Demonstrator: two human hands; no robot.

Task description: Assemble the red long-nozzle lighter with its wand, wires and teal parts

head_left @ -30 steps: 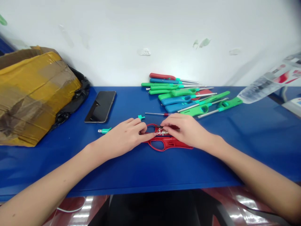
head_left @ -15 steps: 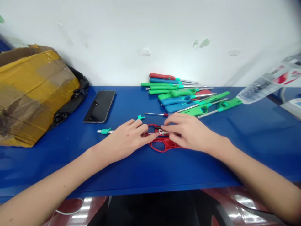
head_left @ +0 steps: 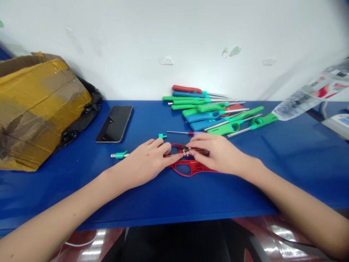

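A red lighter casing lies in two opened halves on the blue table, with small white wires and inner parts showing in the far half. My left hand is closed over the left end of that half, its fingertips pressed together by the wires. From under this hand a metal tube with a teal collar sticks out leftward. My right hand pinches a dark brownish inner part over the far half. Just beyond the hands are a small teal piece and a screwdriver.
A pile of red, blue and green long-necked lighters lies by the wall. A clear plastic bottle leans at right. To the left are a black phone and a taped cardboard box on black plastic.
My right hand's fingers have shifted and its index finger has lifted, so the dark inner part now shows between them. My left hand stays almost in place.
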